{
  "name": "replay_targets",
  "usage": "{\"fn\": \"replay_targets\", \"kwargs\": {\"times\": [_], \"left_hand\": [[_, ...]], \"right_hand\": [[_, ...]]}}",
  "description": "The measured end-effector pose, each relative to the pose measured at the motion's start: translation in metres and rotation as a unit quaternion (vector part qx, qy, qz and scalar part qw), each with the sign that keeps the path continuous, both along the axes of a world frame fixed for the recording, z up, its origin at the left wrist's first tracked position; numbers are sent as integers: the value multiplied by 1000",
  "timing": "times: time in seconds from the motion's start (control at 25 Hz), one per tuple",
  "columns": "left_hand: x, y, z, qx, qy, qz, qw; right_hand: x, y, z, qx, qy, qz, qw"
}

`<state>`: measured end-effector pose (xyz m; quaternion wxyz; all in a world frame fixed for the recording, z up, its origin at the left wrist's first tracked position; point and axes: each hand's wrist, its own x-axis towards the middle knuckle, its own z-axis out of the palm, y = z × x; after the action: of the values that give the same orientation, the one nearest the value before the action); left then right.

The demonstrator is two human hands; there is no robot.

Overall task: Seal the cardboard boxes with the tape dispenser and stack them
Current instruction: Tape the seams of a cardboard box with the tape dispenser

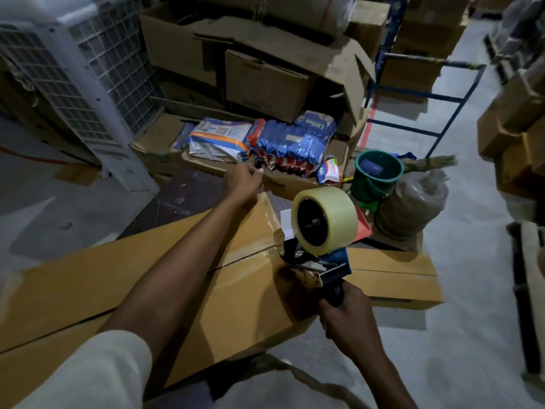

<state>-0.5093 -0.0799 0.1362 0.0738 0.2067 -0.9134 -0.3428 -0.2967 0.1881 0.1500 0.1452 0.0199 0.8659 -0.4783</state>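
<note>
Across the lower middle of the frame, a long cardboard box is lying on grey concrete floor, its far edge meeting clutter of cartons and blue packets. The right hand is gripping the tape dispenser handle, its blade pressing the taped centre seam. The left hand is curling over the box's far end. Open floor is lying right, beside a green bucket.

The right hand is gripping the blue tape dispenser with its clear tape roll on the long brown cardboard box, while the left hand is reaching over the far edge, seemingly pressing tape there.
</note>
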Motion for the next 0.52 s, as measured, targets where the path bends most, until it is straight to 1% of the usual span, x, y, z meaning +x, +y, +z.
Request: {"fn": "replay_targets", "kwargs": {"times": [0.04,0.08,0.12,0.16,0.2,0.28,0.4,0.52], "left_hand": [[2,6,-2,9,-36,-41,998],[5,10,-9,-14,-81,-83,993],[10,12,-16,-65,-109,-112,986],[14,13,-19,-126,-120,-122,977],[16,14,-21,-166,-123,-123,971],[12,14,-19,-185,-142,-129,964],[8,15,-14,-178,-172,-133,960],[10,15,-14,-173,-178,-127,960]], "right_hand": [[0,0,0,-2,-6,-2,1000],[-1,1,0,-4,-9,-2,1000],[-1,1,1,-5,-11,-2,1000],[-1,0,2,-5,-9,1,1000],[0,-1,3,-3,-6,5,1000],[1,-3,7,9,9,16,1000],[8,-1,12,46,36,30,998],[26,8,16,73,47,30,996]]}}
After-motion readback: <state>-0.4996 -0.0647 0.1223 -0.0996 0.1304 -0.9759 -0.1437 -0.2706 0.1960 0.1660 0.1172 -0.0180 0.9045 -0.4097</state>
